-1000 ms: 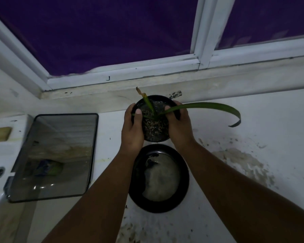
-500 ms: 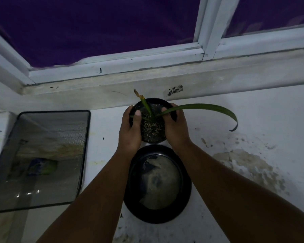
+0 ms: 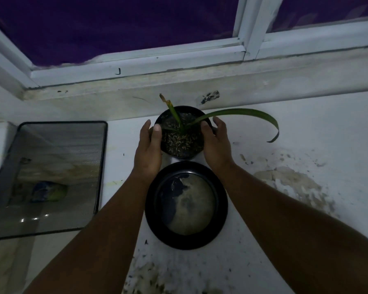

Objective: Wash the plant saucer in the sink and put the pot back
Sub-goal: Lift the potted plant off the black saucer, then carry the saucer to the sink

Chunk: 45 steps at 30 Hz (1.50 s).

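Note:
A small black plant pot [image 3: 182,145] with dark soil and a long green leaf [image 3: 242,113] stands on the white counter, just behind the saucer and near the wall. My left hand [image 3: 149,149] holds its left side, thumb over the rim and fingers along the outside. My right hand [image 3: 216,143] holds the right side the same way. The black round saucer [image 3: 151,209] lies nearer to me between my forearms. Its inside is coated with muddy brown residue.
A dark wire-mesh tray [image 3: 102,166] sits on the counter to the left, with something blue and green seen through it. A white window frame [image 3: 136,66] and ledge run along the back. Brown stains [image 3: 291,181] and soil crumbs mark the counter at right and in front.
The pot sits a little farther from the saucer, toward the wall. The fingers of both hands have loosened and spread along the pot's sides. The saucer has not moved.

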Tool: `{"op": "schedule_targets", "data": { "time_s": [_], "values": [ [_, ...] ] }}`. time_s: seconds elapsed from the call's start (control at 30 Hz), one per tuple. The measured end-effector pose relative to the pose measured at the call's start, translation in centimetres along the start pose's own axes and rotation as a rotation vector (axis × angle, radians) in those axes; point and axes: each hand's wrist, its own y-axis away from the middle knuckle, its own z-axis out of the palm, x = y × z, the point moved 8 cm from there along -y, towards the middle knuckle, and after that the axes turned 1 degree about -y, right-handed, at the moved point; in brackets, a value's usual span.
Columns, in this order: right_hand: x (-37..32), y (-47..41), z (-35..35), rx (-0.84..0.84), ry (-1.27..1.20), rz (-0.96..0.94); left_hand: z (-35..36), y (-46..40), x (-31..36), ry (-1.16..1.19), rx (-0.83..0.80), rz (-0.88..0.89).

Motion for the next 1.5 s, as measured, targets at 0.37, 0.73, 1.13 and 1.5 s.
{"op": "schedule_targets", "data": {
  "time_s": [0.37,0.73,1.13,1.5],
  "values": [
    [4.6,8.6,-5.1,0.058,0.153,-0.007,-3.4,11.1,-5.6,-0.047,0.13,0.009],
    [8.7,12.5,-5.6,0.127,0.227,-0.072,-3.0,13.6,-9.4,-0.096,0.211,-0.084],
    [10.1,12.5,-5.1,0.173,0.256,-0.117,-2.4,13.2,-10.4,-0.137,0.268,-0.079],
    [8.4,13.7,-5.3,0.168,0.227,-0.094,-4.1,13.9,-9.6,-0.014,0.307,-0.073]
  ]
}}
